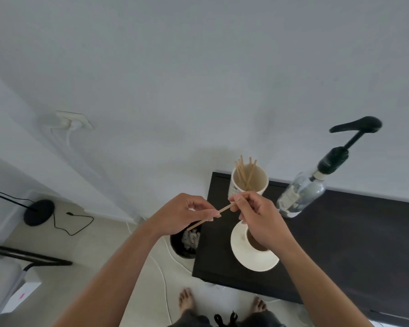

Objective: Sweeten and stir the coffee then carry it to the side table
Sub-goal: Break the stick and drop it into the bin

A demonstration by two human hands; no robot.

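A white cup of coffee point(257, 244) stands on a white saucer point(248, 260) near the left end of a dark table point(340, 251); my right wrist hides part of the cup. Both hands hold one thin wooden stir stick point(224, 209) just above and left of the cup. My left hand point(187, 215) pinches its lower part, my right hand point(255, 215) pinches its upper end. A clear pump bottle point(300, 194) with a black pump head stands behind the cup on the right.
A white holder point(249, 182) with several wooden stir sticks stands at the table's back left corner. A dark waste bin point(184, 244) with crumpled paper sits on the floor left of the table. Cables, a black lamp base point(39, 212) and my bare feet are on the floor.
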